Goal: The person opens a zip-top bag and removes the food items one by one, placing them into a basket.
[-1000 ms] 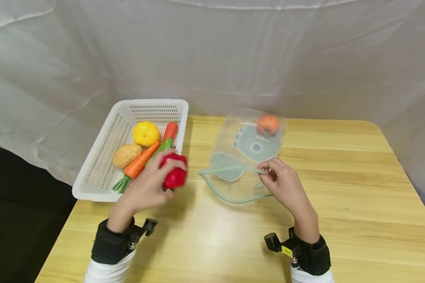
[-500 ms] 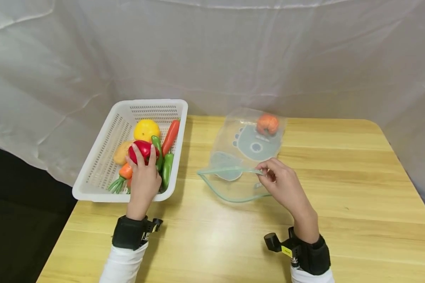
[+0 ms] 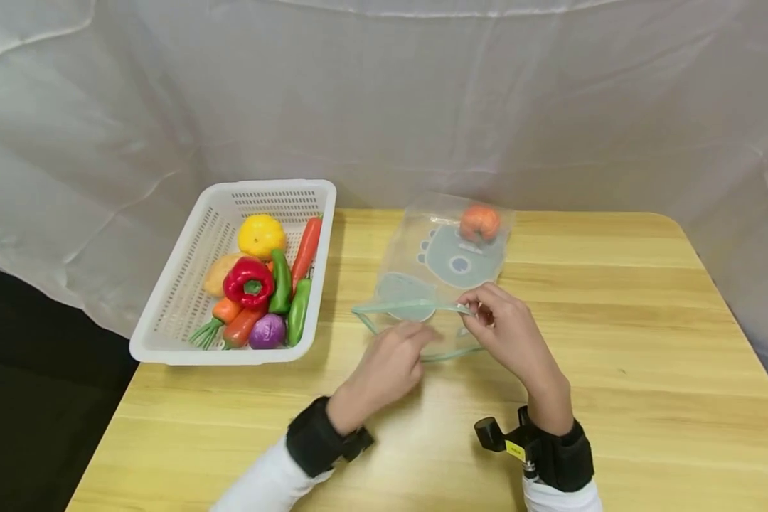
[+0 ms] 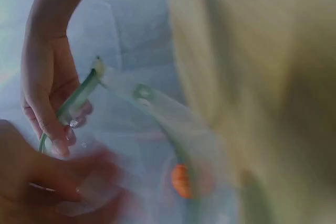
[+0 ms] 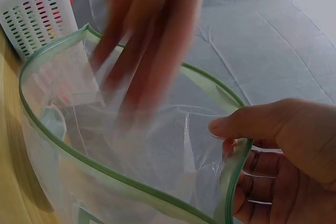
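A clear zip bag [image 3: 400,249] with a green-edged mouth and a pale blue cartoon print lies on the table. Inside its far end sits an orange ribbed vegetable [image 3: 480,223], like a small pumpkin. My right hand [image 3: 508,331] pinches the mouth's right edge between thumb and fingers, holding it apart. My left hand [image 3: 387,366] is over the mouth; in the right wrist view its blurred fingers [image 5: 149,61] point down into the opening, fairly straight, with nothing seen in them. A red bell pepper [image 3: 248,283] rests on other vegetables in the white basket [image 3: 166,284].
Also in the basket are a yellow pumpkin-like vegetable [image 3: 262,236], a potato [image 3: 220,276], a carrot [image 3: 226,311], red and green peppers [image 3: 299,313] and a purple round vegetable [image 3: 267,332]. The wooden table [image 3: 614,341] ends at a grey cloth [image 3: 422,107] behind.
My left hand carried the red bell pepper into the basket, let it go, and moved right to the bag's mouth. My right hand has kept its hold on the bag.
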Demonstrator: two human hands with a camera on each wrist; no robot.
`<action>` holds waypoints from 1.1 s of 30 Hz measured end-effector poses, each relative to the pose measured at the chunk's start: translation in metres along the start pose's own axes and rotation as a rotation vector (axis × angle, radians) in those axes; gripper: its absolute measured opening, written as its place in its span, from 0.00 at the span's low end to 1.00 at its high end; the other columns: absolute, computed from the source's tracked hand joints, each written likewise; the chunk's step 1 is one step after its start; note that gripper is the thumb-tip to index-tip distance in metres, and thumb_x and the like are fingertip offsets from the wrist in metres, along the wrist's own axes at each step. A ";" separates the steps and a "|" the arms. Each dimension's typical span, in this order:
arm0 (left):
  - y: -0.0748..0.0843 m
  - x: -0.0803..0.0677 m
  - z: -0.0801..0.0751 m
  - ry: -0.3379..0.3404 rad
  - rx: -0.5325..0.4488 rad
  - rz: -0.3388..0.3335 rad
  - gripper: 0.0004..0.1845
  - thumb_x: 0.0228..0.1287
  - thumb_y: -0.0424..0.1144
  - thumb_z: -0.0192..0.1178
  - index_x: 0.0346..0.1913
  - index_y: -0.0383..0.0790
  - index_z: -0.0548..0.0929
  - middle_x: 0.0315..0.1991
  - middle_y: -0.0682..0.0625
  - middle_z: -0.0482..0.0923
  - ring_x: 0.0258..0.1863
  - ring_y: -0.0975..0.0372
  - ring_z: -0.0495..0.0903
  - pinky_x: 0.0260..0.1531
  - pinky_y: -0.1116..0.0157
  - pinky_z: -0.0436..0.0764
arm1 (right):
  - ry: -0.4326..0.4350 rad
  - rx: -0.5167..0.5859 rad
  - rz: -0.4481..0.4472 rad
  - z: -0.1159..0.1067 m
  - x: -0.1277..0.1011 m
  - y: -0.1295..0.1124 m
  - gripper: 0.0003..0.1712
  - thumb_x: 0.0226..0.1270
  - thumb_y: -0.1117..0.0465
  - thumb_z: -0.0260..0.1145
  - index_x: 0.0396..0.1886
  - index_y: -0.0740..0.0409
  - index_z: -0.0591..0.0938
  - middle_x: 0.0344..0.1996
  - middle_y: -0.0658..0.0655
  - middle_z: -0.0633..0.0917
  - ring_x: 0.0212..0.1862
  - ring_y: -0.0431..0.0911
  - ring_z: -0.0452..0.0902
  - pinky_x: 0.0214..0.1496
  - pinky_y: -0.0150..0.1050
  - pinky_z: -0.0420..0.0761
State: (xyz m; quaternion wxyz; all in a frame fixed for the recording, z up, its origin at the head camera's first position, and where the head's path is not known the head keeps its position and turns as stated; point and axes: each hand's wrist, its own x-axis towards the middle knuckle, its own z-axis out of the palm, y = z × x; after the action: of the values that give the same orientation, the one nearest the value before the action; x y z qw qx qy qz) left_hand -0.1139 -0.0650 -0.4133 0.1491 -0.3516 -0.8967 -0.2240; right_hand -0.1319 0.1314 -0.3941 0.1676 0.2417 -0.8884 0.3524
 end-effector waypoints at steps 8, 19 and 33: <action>-0.009 0.086 0.025 -0.410 0.063 -0.454 0.29 0.63 0.38 0.53 0.67 0.36 0.63 0.61 0.42 0.71 0.60 0.54 0.71 0.60 0.62 0.72 | -0.032 0.009 -0.014 0.001 0.001 0.000 0.06 0.56 0.73 0.64 0.32 0.60 0.81 0.24 0.50 0.75 0.26 0.37 0.66 0.27 0.29 0.71; -0.039 0.132 0.036 -0.278 -0.336 -0.663 0.27 0.64 0.31 0.49 0.67 0.37 0.63 0.60 0.42 0.72 0.58 0.53 0.73 0.59 0.60 0.73 | -0.114 0.033 -0.046 0.004 0.002 -0.008 0.06 0.57 0.71 0.65 0.34 0.60 0.80 0.28 0.51 0.79 0.28 0.37 0.69 0.29 0.29 0.74; -0.051 0.145 0.106 -0.268 -0.075 -0.525 0.36 0.59 0.51 0.60 0.69 0.61 0.59 0.74 0.41 0.46 0.71 0.45 0.53 0.58 0.51 0.72 | -0.340 0.266 -0.321 0.000 -0.008 -0.031 0.04 0.59 0.66 0.65 0.32 0.54 0.81 0.26 0.45 0.75 0.28 0.31 0.65 0.27 0.25 0.72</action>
State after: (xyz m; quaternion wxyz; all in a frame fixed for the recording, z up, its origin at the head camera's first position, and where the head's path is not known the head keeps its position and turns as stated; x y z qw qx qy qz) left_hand -0.2635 0.0372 -0.4570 -0.0465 -0.1392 -0.9598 -0.2393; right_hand -0.1080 0.1137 -0.3810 0.0365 0.4550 -0.7999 0.3895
